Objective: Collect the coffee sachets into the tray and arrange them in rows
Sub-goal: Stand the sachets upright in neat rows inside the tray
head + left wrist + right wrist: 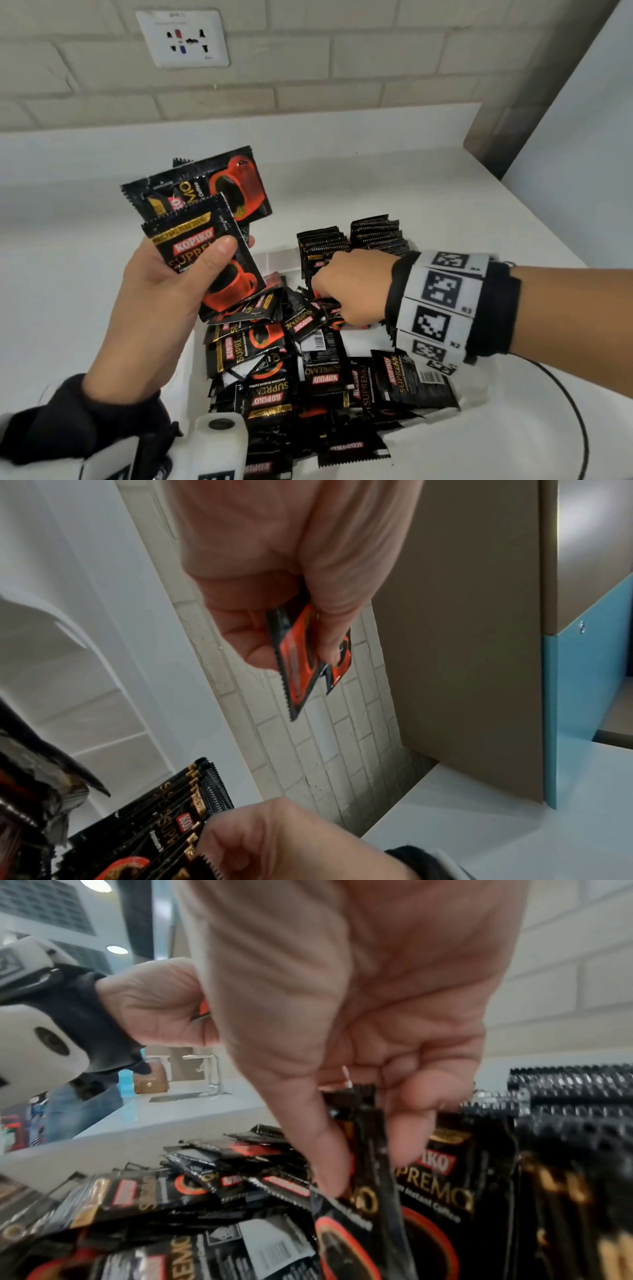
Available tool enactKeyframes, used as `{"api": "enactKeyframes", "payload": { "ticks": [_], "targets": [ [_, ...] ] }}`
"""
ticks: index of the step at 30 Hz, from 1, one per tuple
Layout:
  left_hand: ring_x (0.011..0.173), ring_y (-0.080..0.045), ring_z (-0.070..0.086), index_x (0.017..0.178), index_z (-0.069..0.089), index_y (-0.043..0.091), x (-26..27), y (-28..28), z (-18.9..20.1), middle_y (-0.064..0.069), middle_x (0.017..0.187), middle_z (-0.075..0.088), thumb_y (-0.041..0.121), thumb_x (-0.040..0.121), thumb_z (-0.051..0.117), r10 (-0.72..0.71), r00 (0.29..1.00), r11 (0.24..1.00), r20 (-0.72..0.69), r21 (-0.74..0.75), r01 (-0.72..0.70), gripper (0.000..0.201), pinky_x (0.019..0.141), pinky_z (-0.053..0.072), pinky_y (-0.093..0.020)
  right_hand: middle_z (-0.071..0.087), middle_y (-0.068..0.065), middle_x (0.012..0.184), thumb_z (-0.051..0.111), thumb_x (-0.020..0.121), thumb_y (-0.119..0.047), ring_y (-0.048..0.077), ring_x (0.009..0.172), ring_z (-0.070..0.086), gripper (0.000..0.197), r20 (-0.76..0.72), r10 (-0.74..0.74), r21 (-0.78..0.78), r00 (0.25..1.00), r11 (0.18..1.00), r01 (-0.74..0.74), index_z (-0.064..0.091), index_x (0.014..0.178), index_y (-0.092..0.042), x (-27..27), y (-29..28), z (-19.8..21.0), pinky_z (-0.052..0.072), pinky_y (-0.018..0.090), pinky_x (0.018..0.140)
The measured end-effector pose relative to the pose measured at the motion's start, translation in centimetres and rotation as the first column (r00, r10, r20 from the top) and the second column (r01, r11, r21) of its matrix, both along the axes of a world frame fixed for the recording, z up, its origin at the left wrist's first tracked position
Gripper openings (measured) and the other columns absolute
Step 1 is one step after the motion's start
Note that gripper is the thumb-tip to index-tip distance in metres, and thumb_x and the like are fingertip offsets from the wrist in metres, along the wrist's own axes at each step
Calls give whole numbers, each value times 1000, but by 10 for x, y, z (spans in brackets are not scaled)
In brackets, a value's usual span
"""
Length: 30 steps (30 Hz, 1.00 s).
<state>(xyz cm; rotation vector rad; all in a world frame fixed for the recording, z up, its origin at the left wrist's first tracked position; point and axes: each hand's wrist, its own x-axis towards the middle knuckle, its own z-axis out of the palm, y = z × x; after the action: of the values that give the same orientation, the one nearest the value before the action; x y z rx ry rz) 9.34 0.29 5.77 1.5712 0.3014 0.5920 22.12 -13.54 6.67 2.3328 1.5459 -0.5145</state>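
My left hand is raised above the tray and grips a few black-and-red Kopiko coffee sachets, thumb across the front one; in the left wrist view the held sachets stick out below the fingers. A loose heap of sachets fills the white tray. At the tray's far end stand two upright rows of sachets. My right hand reaches down at the foot of these rows and pinches one sachet between thumb and fingers.
The tray sits on a white counter against a brick-tile wall with a socket plate. A cabinet side closes the right end. A black cable curves over the counter at right. A wrist camera sits at bottom.
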Motion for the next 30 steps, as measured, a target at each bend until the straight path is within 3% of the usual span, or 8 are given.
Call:
{"api": "enactKeyframes", "payload": {
  "ticks": [5, 9, 11, 13, 21, 25, 28, 30],
  "targets": [
    [92, -15, 70, 95, 67, 37, -1, -1, 1, 3, 99, 73, 67, 47, 76, -57, 998, 998, -26, -11, 56, 57, 76, 54, -34, 40, -4, 66, 63, 85, -18, 8, 55, 37, 37, -78, 7, -34, 997, 999, -10, 33, 63, -17, 5, 5, -2, 28, 20, 46],
    [88, -14, 70, 93, 67, 38, 0, -2, 3, 4, 96, 73, 69, 43, 76, -87, 995, 996, -38, 0, 87, 59, 65, 56, -22, 40, -3, 69, 64, 85, -21, 9, 56, 36, 20, -81, 26, -88, 996, 996, -33, 47, 84, -10, 6, 4, 0, 26, 18, 46],
    [86, -13, 70, 90, 68, 39, 0, -2, 3, 5, 94, 73, 69, 44, 76, -95, 995, 995, -43, 4, 95, 56, 65, 55, -24, 47, 1, 77, 65, 85, -17, 14, 63, 43, 17, -48, 8, -61, 999, 998, -11, 55, 95, -8, 9, 4, 0, 28, 20, 47],
    [83, -11, 70, 89, 68, 39, 0, -2, 2, 6, 91, 73, 69, 44, 76, -98, 994, 995, -40, -5, 98, 55, 69, 53, -27, 50, 3, 80, 64, 85, -14, 16, 63, 45, 14, 0, 1, -52, 1000, 999, -1, 54, 94, -8, 11, 4, 0, 31, 21, 46],
    [77, -14, 71, 93, 67, 31, 3, -5, 0, 4, 89, 74, 71, 39, 76, -86, 994, 996, -70, -11, 85, 67, 56, 55, -22, 46, 2, 77, 60, 86, -18, 14, 55, 42, 11, 133, 75, -55, 988, 996, -68, 54, 92, -11, 5, 2, -2, 31, 22, 43],
    [77, -13, 71, 90, 68, 34, 4, -5, -2, 5, 89, 74, 70, 37, 77, -91, 993, 995, -72, -33, 89, 65, 57, 54, -19, 48, 3, 82, 55, 90, -17, 18, 65, 46, 12, 151, 62, 14, 987, 998, -65, 54, 100, -12, 7, 0, 8, 31, 21, 46],
    [76, -13, 71, 83, 70, 39, 5, -7, -2, 5, 86, 74, 71, 35, 77, -106, 991, 993, -82, -60, 101, 57, 59, 55, -23, 44, -1, 73, 55, 90, -19, 15, 57, 44, 11, 172, -5, 95, 985, 995, -12, 50, 85, -12, 12, -2, 19, 33, 22, 45],
    [74, -12, 71, 81, 71, 37, 7, -9, -2, 4, 84, 74, 67, 34, 80, -112, 990, 989, -82, -104, 104, 56, 57, 55, -22, 52, 1, 76, 55, 90, -24, 14, 61, 49, 16, 151, -87, 199, 985, 978, 56, 54, 90, -8, 18, -7, 30, 41, 24, 51]
  ]
}}
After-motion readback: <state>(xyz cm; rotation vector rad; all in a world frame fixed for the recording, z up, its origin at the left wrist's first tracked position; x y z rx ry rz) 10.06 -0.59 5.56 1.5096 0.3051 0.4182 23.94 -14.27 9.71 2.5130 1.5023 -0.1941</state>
